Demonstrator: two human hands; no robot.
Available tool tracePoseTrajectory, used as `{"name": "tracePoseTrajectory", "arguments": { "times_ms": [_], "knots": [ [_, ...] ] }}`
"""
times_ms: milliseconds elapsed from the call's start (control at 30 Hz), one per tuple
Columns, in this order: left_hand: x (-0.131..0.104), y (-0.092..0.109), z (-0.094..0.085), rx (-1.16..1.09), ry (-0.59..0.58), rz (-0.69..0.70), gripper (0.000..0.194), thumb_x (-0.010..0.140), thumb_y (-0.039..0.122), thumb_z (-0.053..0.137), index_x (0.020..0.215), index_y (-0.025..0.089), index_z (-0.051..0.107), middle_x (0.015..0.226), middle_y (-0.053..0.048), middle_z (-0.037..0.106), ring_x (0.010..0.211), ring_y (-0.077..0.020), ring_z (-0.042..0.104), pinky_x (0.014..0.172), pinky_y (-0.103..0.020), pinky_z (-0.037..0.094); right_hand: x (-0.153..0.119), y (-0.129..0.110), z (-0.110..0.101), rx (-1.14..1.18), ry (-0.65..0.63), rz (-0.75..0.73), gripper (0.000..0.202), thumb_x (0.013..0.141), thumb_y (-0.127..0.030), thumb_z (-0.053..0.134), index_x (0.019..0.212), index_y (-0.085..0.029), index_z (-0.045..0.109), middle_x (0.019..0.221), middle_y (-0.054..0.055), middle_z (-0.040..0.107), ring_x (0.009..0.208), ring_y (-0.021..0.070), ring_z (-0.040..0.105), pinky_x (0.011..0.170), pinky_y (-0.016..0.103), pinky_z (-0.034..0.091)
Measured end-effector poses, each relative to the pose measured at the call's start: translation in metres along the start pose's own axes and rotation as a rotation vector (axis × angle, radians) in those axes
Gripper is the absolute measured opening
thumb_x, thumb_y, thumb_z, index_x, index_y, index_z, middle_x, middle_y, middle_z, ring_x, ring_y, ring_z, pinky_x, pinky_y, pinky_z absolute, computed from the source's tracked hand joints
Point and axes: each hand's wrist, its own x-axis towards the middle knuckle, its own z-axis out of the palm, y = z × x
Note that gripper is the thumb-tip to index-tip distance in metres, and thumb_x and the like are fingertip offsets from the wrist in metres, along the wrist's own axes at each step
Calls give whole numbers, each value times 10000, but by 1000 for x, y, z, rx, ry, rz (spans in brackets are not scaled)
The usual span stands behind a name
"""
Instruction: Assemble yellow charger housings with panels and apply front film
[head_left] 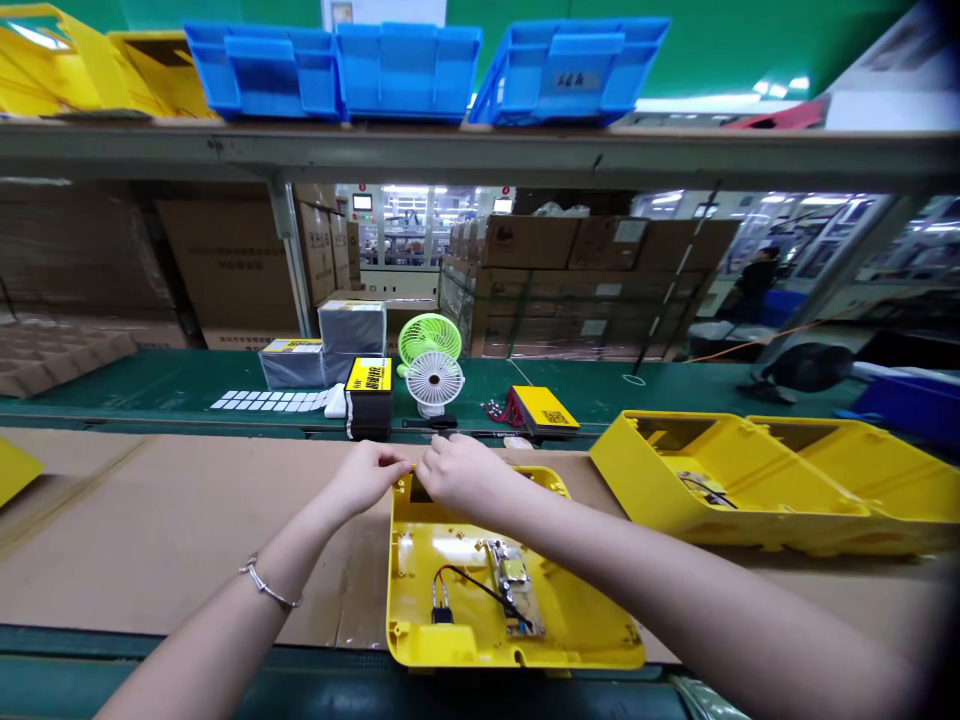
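Observation:
In front of me a yellow plastic housing (450, 545) lies open side up, with a circuit board (514, 590) and a black and red cable inside. My left hand (369, 478) is at the housing's upper left corner, its thumb and fingers pinched; whatever may be between them is too small to name. Just right of it, over the same far edge, my right hand (455, 472) is closed with the fingers curled. Its fingertips are largely hidden, and what they hold cannot be made out.
More yellow housings (637, 480) stand at the right. Behind are a black and yellow stack (369, 400), a white fan (434, 380), a green fan (429, 335) and a yellow box (547, 408). Blue bins (409, 75) sit on the overhead shelf. A person (759, 272) is far back right.

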Motion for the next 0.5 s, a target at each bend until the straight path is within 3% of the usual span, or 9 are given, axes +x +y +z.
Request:
{"name": "tracePoseTrajectory", "arguments": {
  "times_ms": [67, 167, 267, 333, 400, 467, 500],
  "knots": [
    [4, 3, -5, 50, -41, 3, 199, 657, 323, 613, 708, 173, 734, 725, -64, 726, 710, -220, 633, 623, -294, 459, 0, -7, 5, 102, -42, 43, 185, 754, -76, 495, 875, -133, 621, 792, 86, 671, 738, 205, 610, 597, 271, 380],
    [12, 7, -9, 122, -98, -5, 137, 599, 267, 636, 658, 184, 727, 653, -50, 710, 623, -195, 623, 540, -265, 449, -1, -14, 19, 249, -74, 95, 392, 678, -47, 522, 1026, -210, 596, 869, 32, 678, 726, 178, 635, 563, 240, 373],
    [21, 13, -10, 195, -146, -21, 88, 524, 176, 638, 585, 190, 700, 537, -17, 666, 485, -150, 574, 449, -231, 408, -3, -18, 29, 239, -64, 95, 530, 696, -60, 515, 1190, -252, 522, 936, 38, 667, 725, 175, 641, 547, 234, 369],
    [25, 18, -10, 247, -162, -28, 119, 466, 104, 619, 531, 188, 673, 476, 6, 629, 427, -127, 535, 413, -215, 370, -5, -18, 29, 203, -99, 92, 532, 721, -80, 517, 1216, -275, 512, 872, 33, 669, 671, 168, 632, 534, 233, 363],
    [29, 22, -10, 290, -168, -28, 159, 426, 53, 588, 490, 186, 646, 447, 21, 603, 407, -114, 506, 401, -209, 344, -10, -15, 23, 186, -145, 92, 421, 751, -119, 530, 1137, -279, 586, 786, 27, 665, 628, 159, 616, 533, 232, 359],
    [32, 22, -9, 313, -172, -18, 180, 412, 34, 568, 485, 186, 630, 456, 27, 599, 418, -113, 498, 406, -210, 339, -18, -10, 16, 194, -160, 106, 210, 804, -224, 534, 952, -241, 683, 730, 39, 653, 618, 157, 597, 547, 241, 364],
    [33, 20, -8, 317, -173, -11, 182, 411, 33, 564, 489, 187, 623, 468, 26, 601, 430, -116, 500, 412, -212, 342, -23, -7, 12, 203, -140, 120, 201, 829, -295, 522, 856, -218, 705, 724, 49, 646, 633, 159, 588, 564, 248, 370]
  ]
}}
